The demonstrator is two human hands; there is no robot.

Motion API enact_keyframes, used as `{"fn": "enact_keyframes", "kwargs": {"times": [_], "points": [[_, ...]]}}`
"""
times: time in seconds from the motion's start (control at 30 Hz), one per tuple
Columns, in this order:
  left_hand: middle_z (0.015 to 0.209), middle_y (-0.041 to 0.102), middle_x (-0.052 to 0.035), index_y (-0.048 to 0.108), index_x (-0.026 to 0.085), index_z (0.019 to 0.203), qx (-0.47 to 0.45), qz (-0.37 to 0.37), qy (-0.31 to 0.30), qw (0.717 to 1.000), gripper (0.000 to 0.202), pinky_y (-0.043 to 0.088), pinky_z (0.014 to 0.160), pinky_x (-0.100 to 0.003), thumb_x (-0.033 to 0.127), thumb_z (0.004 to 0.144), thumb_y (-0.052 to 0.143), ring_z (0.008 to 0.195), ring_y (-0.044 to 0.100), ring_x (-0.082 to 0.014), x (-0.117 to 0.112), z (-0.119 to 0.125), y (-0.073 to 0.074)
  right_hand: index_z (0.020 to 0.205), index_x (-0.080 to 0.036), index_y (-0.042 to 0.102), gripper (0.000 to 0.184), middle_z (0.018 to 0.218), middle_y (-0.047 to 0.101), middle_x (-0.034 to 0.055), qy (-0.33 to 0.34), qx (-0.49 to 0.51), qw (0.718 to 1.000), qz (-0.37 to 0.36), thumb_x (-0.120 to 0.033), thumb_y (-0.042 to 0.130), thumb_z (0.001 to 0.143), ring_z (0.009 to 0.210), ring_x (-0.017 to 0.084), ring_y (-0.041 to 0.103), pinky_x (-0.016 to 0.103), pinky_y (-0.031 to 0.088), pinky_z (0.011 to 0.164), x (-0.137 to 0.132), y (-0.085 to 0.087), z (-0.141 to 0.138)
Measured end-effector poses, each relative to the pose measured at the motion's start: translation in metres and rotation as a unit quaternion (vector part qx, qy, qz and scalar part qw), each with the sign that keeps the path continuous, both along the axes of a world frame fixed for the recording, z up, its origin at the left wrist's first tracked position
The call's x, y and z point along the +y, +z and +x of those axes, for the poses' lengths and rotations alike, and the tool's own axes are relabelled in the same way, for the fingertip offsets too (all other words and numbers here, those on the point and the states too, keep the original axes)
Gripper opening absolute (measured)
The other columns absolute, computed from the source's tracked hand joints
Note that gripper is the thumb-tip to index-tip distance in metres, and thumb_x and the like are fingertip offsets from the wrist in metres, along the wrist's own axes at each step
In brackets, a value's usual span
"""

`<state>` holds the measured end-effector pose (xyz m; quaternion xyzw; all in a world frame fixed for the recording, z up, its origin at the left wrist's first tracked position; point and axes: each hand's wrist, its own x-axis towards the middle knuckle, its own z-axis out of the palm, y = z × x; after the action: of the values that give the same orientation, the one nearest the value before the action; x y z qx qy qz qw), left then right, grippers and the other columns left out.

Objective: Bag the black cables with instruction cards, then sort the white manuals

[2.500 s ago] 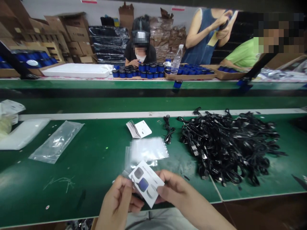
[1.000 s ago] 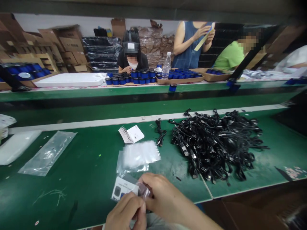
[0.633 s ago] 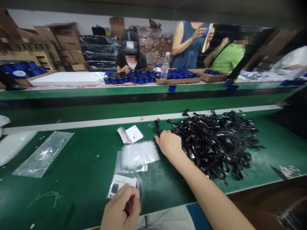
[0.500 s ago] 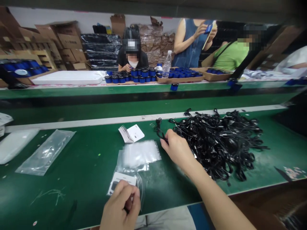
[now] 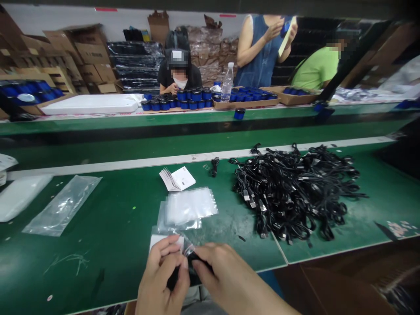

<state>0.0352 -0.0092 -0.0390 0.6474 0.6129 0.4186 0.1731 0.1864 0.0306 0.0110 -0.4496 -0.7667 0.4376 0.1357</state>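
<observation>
Close to the table's front edge, my left hand (image 5: pixel 164 278) is closed on a small clear plastic bag (image 5: pixel 188 243) with a white printed leaflet (image 5: pixel 155 240) in it. My right hand (image 5: pixel 226 271) pinches a black cable (image 5: pixel 197 257) at the bag's right side; how far the cable is inside cannot be made out. Just beyond my hands lies a stack of clear bags (image 5: pixel 192 208), with white folded leaflets (image 5: pixel 183 178) behind it. A single bundled cable (image 5: pixel 214 167) lies right of the leaflets. Further right spreads a large pile of black cables (image 5: pixel 295 188) with metal plugs.
On the left lie a flat clear bag (image 5: pixel 64 205) and a white plastic-wrapped pack (image 5: pixel 22 197). Across the raised far bench stand blue and black containers (image 5: pixel 193 104) and a water bottle (image 5: pixel 227 83). Several people are behind it. A dark bar crosses overhead.
My right hand has come from the cable pile back to my left hand, bringing a black cable to the bag. The leaflet is now more covered by my left fingers.
</observation>
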Motion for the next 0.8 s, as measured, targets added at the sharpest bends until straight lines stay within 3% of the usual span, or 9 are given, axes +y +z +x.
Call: {"fn": "enact_keyframes", "kwargs": {"times": [0.07, 0.17, 0.27, 0.37, 0.47, 0.57, 0.67, 0.73, 0.8], "points": [[0.113, 0.046, -0.0036, 0.059, 0.022, 0.071, 0.027, 0.022, -0.001, 0.999, 0.018, 0.044, 0.077, -0.024, 0.024, 0.083, 0.046, 0.09, 0.054, -0.0128, -0.002, 0.001, 0.003, 0.088, -0.018, 0.064, 0.023, 0.081, 0.06, 0.0028, 0.019, 0.054, 0.998, -0.034, -0.01, 0.045, 0.078, 0.073, 0.014, 0.057, 0.022, 0.043, 0.062, 0.004, 0.003, 0.004], [0.114, 0.045, -0.0052, 0.059, 0.021, 0.072, 0.036, 0.038, -0.007, 0.999, 0.018, 0.045, 0.076, -0.025, 0.022, 0.083, 0.045, 0.089, 0.055, -0.013, -0.004, 0.001, 0.005, 0.104, -0.022, 0.06, 0.037, 0.092, 0.058, 0.0011, 0.086, 0.132, 0.982, -0.102, -0.006, 0.049, 0.073, 0.076, 0.012, 0.056, 0.019, 0.044, 0.064, 0.01, 0.007, 0.017], [0.118, 0.045, -0.0063, 0.059, 0.02, 0.071, 0.038, 0.038, -0.013, 0.998, 0.017, 0.045, 0.078, -0.027, 0.021, 0.083, 0.046, 0.092, 0.054, -0.0147, -0.005, 0.002, 0.007, 0.113, -0.024, 0.058, 0.039, 0.094, 0.06, 0.0017, 0.119, 0.151, 0.973, -0.129, -0.008, 0.045, 0.08, 0.077, 0.011, 0.058, 0.02, 0.046, 0.067, 0.012, 0.004, 0.027], [0.121, 0.043, -0.0059, 0.058, 0.021, 0.07, 0.039, 0.038, -0.016, 0.998, 0.017, 0.044, 0.083, -0.029, 0.02, 0.082, 0.047, 0.092, 0.054, -0.0147, -0.005, 0.003, 0.008, 0.102, -0.022, 0.065, 0.026, 0.083, 0.063, 0.001, 0.038, 0.153, 0.978, -0.139, -0.017, 0.055, 0.079, 0.066, 0.012, 0.058, 0.022, 0.048, 0.061, 0.01, -0.006, 0.024], [0.122, 0.042, -0.0053, 0.059, 0.022, 0.07, 0.045, 0.045, -0.016, 0.998, 0.018, 0.044, 0.083, -0.03, 0.019, 0.082, 0.046, 0.094, 0.053, -0.0151, -0.004, 0.004, 0.009, 0.09, -0.02, 0.069, 0.02, 0.067, 0.064, -0.0002, -0.088, 0.202, 0.95, -0.221, -0.026, 0.066, 0.072, 0.054, 0.01, 0.055, 0.021, 0.048, 0.054, 0.006, -0.018, 0.015], [0.12, 0.044, -0.0059, 0.059, 0.021, 0.068, 0.06, 0.06, -0.009, 0.996, 0.019, 0.044, 0.08, -0.03, 0.02, 0.081, 0.046, 0.093, 0.051, -0.0163, -0.002, 0.003, 0.009, 0.105, -0.021, 0.064, 0.026, 0.07, 0.065, 0.001, -0.054, 0.238, 0.933, -0.265, -0.029, 0.053, 0.083, 0.057, 0.01, 0.06, 0.02, 0.049, 0.052, 0.005, -0.018, 0.013], [0.12, 0.045, -0.0068, 0.059, 0.02, 0.062, 0.076, 0.086, -0.003, 0.993, 0.022, 0.046, 0.076, -0.03, 0.019, 0.079, 0.045, 0.09, 0.051, -0.0168, -0.002, 0.004, 0.005, 0.096, -0.02, 0.066, 0.029, 0.064, 0.063, -0.0004, 0.002, 0.174, 0.966, -0.191, -0.026, 0.039, 0.089, 0.051, 0.009, 0.059, 0.018, 0.045, 0.049, 0.004, -0.013, 0.014], [0.12, 0.045, -0.007, 0.057, 0.02, 0.057, 0.088, 0.094, -0.003, 0.992, 0.025, 0.046, 0.072, -0.03, 0.019, 0.078, 0.044, 0.089, 0.05, -0.0176, -0.004, 0.007, 0.0, 0.076, -0.019, 0.067, 0.023, 0.059, 0.061, -0.0016, -0.046, 0.104, 0.99, -0.08, -0.022, 0.046, 0.085, 0.049, 0.009, 0.056, 0.019, 0.042, 0.05, 0.002, -0.012, 0.009], [0.12, 0.045, -0.0076, 0.057, 0.02, 0.054, 0.1, 0.09, -0.005, 0.991, 0.025, 0.047, 0.068, -0.031, 0.019, 0.076, 0.045, 0.09, 0.049, -0.0194, -0.007, 0.012, -0.003, 0.063, -0.018, 0.062, 0.013, 0.057, 0.06, -0.0012, -0.132, 0.036, 0.99, 0.035, -0.017, 0.057, 0.076, 0.052, 0.011, 0.055, 0.02, 0.039, 0.052, 0.0, -0.017, 0.001]]}}
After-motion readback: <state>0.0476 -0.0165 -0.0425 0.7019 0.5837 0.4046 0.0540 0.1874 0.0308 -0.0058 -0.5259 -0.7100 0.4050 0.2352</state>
